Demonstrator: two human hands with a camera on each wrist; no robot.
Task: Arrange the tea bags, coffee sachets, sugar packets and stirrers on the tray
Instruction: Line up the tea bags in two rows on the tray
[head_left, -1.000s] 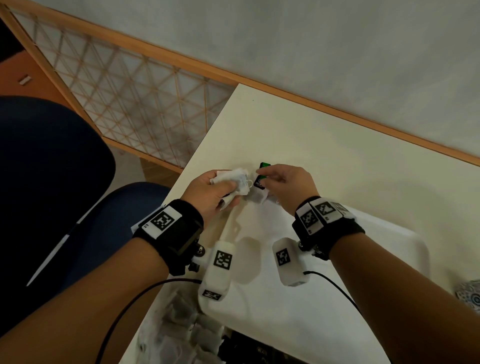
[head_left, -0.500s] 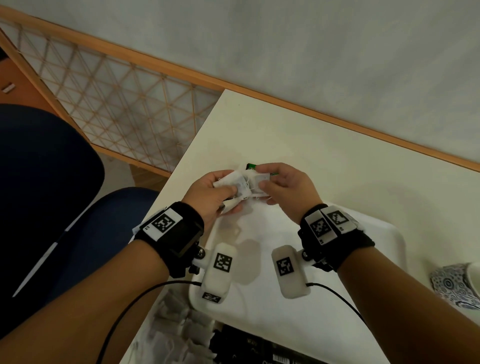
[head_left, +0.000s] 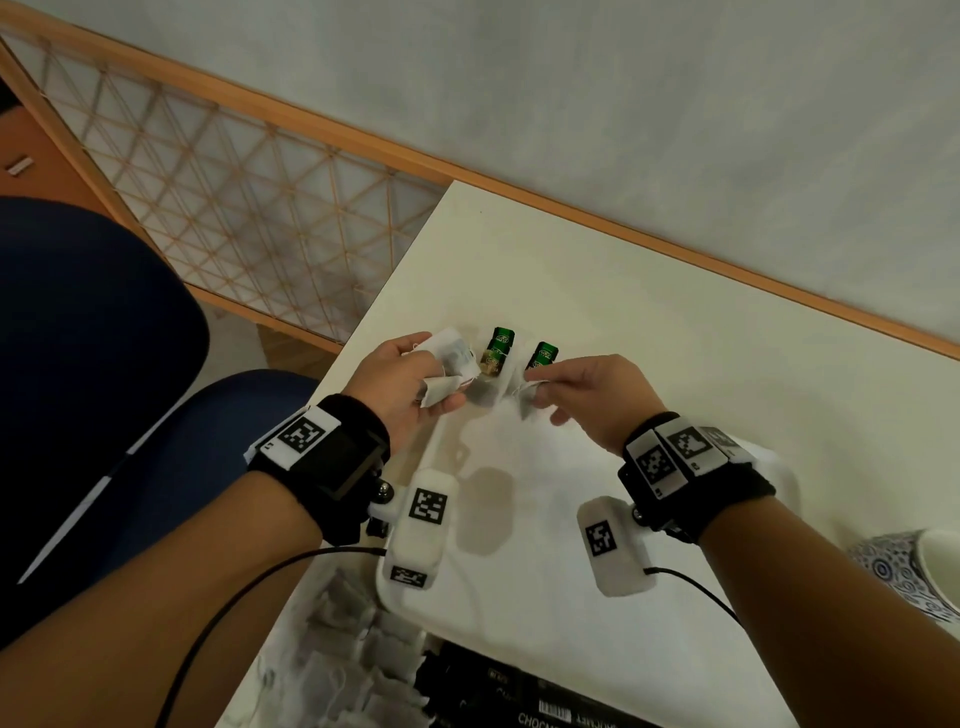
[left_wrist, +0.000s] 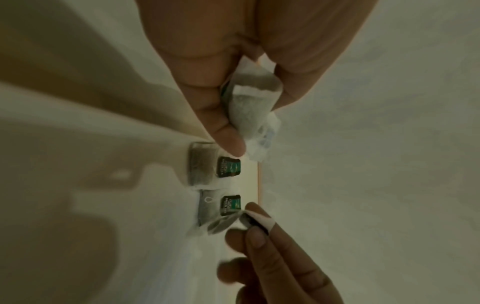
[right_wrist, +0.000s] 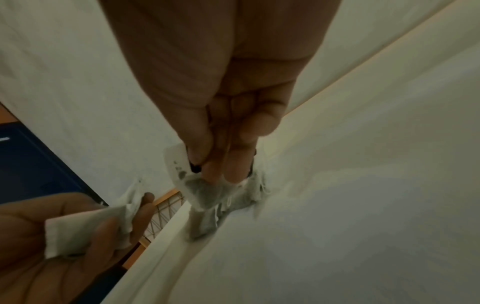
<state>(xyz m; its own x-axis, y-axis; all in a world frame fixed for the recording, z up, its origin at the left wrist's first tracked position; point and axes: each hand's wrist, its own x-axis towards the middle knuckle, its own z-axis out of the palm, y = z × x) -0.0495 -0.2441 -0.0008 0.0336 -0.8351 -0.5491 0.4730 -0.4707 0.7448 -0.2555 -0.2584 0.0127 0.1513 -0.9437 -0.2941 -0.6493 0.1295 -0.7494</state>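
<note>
A white tray (head_left: 545, 597) lies on the cream table (head_left: 623, 291). At its far left corner two tea bags with green tags (head_left: 498, 351) (head_left: 541, 357) lie side by side. My left hand (head_left: 415, 384) grips a small bunch of white tea bags (head_left: 452, 358) just left of them; the left wrist view shows the bunch (left_wrist: 252, 107) curled in the fingers. My right hand (head_left: 540, 387) pinches one tea bag (right_wrist: 205, 193) right beside the second laid bag (left_wrist: 207, 207).
Several loose tea bags (head_left: 343, 634) are heaped on the table near the tray's near left corner. Beside them lie black sachets (head_left: 519, 696). A patterned cup (head_left: 904, 571) stands at the right edge. A blue chair (head_left: 104, 364) is left of the table.
My hands, close together a second ago, have moved apart. Two tea bags with green tags now show lying at the tray's far corner. The right hand now pinches a single tea bag.
</note>
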